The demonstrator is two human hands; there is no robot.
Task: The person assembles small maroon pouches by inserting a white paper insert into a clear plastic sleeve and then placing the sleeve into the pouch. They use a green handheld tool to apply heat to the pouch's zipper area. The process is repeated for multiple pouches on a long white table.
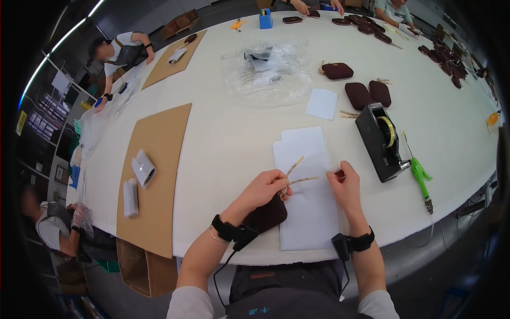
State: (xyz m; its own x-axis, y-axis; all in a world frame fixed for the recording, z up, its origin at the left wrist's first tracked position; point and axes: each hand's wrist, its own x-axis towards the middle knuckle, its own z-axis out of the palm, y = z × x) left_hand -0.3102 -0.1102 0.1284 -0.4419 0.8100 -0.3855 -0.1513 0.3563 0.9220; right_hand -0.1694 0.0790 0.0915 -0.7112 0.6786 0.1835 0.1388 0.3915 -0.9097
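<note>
My left hand (264,189) is closed on the beige cord (303,179) of a dark brown pouch (269,215). Two cord ends stick out past its fingertips, up and to the right. The pouch lies below that hand, partly hidden by it, at the left edge of a stack of white paper sheets (303,231). Over the right edge of the sheets, my right hand (347,187) has its fingers curled together. A small dark reddish patch shows at its fingertips, and I cannot make out what it is.
A black tape dispenser (374,141) and a green-handled tool (421,178) with a cable stand at right. Several brown pouches (358,97) lie farther back. Clear plastic wrap (265,74) is at the middle back, a cardboard sheet (151,212) at left. Other people work around the table.
</note>
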